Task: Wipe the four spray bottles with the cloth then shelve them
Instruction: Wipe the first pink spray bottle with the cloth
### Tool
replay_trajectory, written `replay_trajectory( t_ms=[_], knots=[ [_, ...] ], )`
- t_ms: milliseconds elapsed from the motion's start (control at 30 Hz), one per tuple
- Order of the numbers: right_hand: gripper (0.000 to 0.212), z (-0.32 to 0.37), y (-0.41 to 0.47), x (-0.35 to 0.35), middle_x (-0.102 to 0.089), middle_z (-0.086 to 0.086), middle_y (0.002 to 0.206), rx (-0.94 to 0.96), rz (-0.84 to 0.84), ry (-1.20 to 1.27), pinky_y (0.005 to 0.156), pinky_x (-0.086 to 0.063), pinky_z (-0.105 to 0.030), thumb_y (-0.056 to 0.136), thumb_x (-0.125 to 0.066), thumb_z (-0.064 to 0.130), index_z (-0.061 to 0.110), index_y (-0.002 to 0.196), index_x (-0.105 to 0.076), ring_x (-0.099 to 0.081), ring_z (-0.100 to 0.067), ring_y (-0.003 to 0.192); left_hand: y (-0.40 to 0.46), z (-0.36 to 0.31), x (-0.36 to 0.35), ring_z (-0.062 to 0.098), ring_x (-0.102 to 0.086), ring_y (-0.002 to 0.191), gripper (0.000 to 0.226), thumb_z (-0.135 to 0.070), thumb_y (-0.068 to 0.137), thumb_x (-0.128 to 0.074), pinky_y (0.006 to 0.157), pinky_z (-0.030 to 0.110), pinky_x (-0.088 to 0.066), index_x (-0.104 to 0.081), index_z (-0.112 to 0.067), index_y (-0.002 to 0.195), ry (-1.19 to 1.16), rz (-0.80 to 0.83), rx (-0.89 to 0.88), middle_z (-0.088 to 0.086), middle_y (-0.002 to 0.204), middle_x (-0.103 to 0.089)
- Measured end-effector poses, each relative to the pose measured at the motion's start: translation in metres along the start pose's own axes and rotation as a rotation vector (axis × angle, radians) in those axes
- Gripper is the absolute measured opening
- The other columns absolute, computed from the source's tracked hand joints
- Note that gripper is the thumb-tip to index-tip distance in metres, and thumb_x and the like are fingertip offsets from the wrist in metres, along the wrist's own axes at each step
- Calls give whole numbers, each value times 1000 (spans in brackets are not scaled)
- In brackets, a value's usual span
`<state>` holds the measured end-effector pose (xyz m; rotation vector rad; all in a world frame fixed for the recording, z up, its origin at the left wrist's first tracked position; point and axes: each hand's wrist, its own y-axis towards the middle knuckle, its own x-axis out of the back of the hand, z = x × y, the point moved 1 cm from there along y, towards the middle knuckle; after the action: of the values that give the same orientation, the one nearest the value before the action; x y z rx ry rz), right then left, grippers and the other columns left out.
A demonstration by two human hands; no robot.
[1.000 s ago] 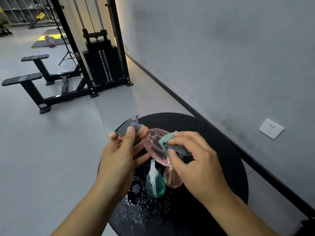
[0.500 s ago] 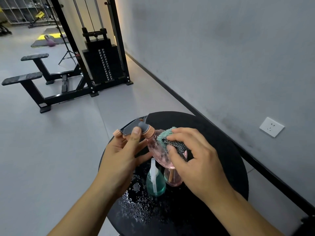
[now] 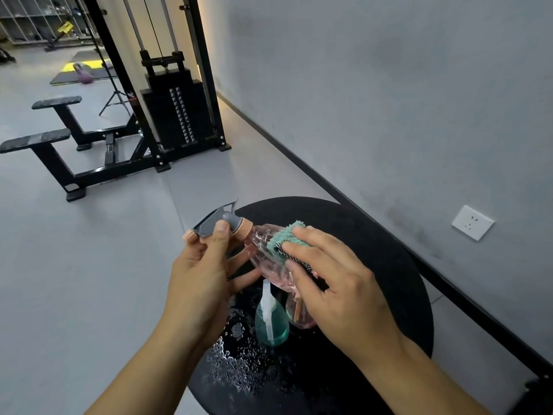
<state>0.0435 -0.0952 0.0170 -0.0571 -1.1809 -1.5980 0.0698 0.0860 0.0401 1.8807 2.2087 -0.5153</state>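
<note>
From my head camera, my left hand (image 3: pixel 203 274) grips the grey trigger head of a pink spray bottle (image 3: pixel 269 256), thumb curled over the top near its peach collar, and holds the bottle tilted above the round black table (image 3: pixel 374 244), nozzle toward ten o'clock. My right hand (image 3: pixel 335 292) pinches a folded teal cloth (image 3: pixel 287 238) with a checked edge, fingers pressing it flat against the bottle's clear pink shoulder at about one o'clock of the body. Below the lifted bottle, toward six o'clock, a teal spray bottle (image 3: pixel 270 322) with a white head stands on the table, and just beside it at its three o'clock a second pink bottle (image 3: pixel 299 316) stands, mostly hidden behind my right hand. That makes three bottles I can count: two pink and one teal; the fourth I cannot see from here. There is one cloth. Water droplets (image 3: pixel 236 357) lie scattered on the table at seven o'clock of the teal bottle. I judge the task to be early or midway: this pink bottle is being wiped, the two on the table wait, whether wiped already I cannot tell, and none is shelved. A shelving rack (image 3: pixel 39 19) shows far off at eleven o'clock, past a black cable weight machine (image 3: pixel 176 106), but whether it is the intended shelf I cannot say.
</note>
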Motion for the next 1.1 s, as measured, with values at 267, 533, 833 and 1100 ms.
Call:
replay_trajectory(
  t_ms=[267, 533, 833, 1100],
  knots=[
    [28, 2, -3, -4, -65, 2, 139, 35, 21, 10, 112, -48, -34, 96, -72, 14, 15, 123, -75, -53, -13, 138, 3, 1, 1, 31, -81, 100, 26, -32, 110, -54, 70, 44, -68, -67, -10, 115, 18, -60, 21, 13, 111, -82],
    [30, 1, -6, -4, -64, 6, 138, 0, 12, 28, 112, -47, -31, 92, -75, 10, 17, 121, -76, -53, -9, 137, 2, 6, -2, 28, -82, 94, 28, -33, 111, -51, 63, 38, -66, -67, -10, 113, 20, -59, 32, 12, 107, -83],
    [31, -5, -8, -2, -66, 11, 134, -84, 4, 132, 108, -51, -35, 91, -76, 10, 20, 120, -77, -56, -8, 133, 10, 4, 7, 30, -81, 99, 29, -38, 110, -53, 67, 42, -67, -69, -14, 109, 36, -76, 21, 11, 110, -82],
    [27, -3, -6, -3, -68, 14, 129, -96, -53, 211, 100, -55, -34, 87, -79, 8, 21, 111, -80, -60, -13, 126, 12, 4, 10, 27, -79, 106, 41, -43, 109, -53, 71, 43, -66, -67, -8, 126, 31, -45, 32, 9, 117, -81]
  ],
)
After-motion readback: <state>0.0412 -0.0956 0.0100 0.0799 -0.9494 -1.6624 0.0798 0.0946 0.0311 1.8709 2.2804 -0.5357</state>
